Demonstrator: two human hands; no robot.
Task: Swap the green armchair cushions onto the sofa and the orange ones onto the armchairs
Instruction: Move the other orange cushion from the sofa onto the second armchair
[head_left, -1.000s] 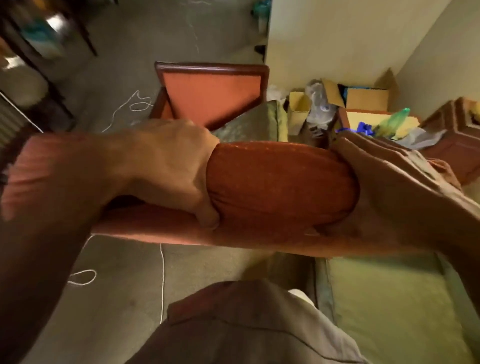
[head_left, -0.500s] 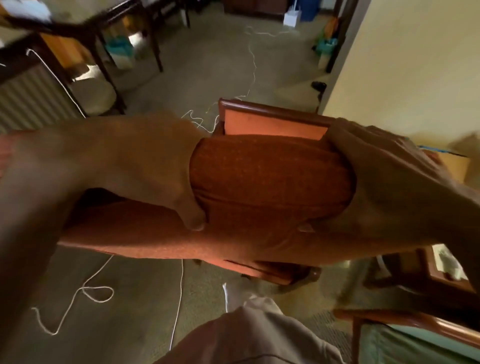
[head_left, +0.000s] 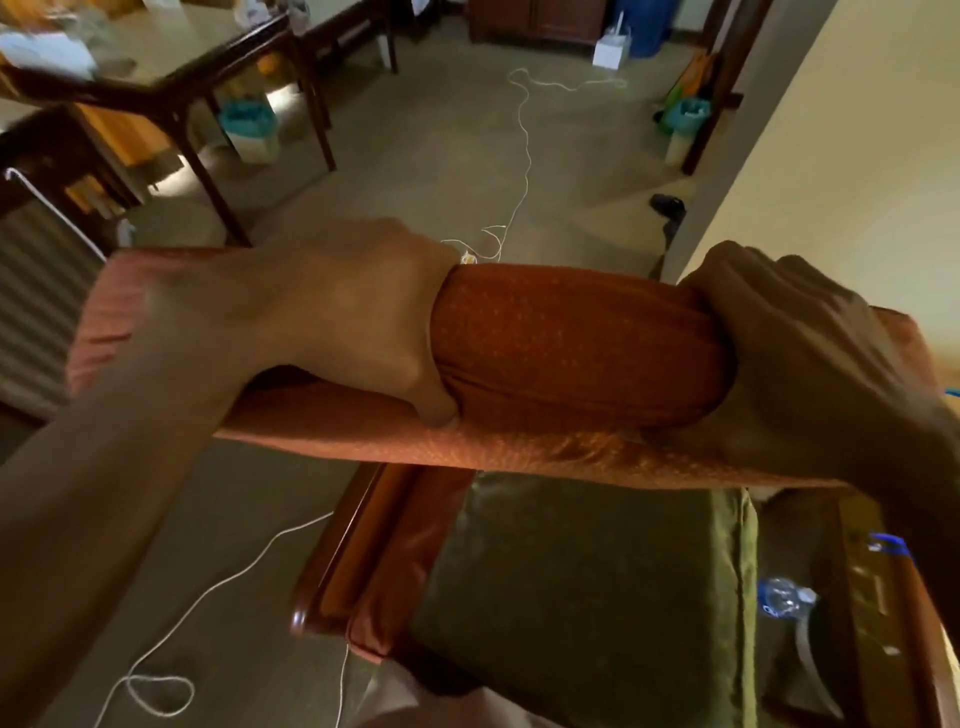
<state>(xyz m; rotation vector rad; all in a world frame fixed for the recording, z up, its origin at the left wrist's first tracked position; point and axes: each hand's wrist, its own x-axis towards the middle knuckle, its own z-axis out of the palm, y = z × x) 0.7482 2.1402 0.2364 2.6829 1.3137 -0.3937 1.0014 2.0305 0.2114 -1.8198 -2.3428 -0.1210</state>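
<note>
While both hands' grip squeezes it, the speckled orange cushion (head_left: 571, 338) bulges.

A white cord (head_left: 523, 156) snakes over the floor (head_left: 441, 156); a bin (head_left: 249, 132) stands under the tabletop (head_left: 171, 41).

Head-worn view, forward and down
</note>
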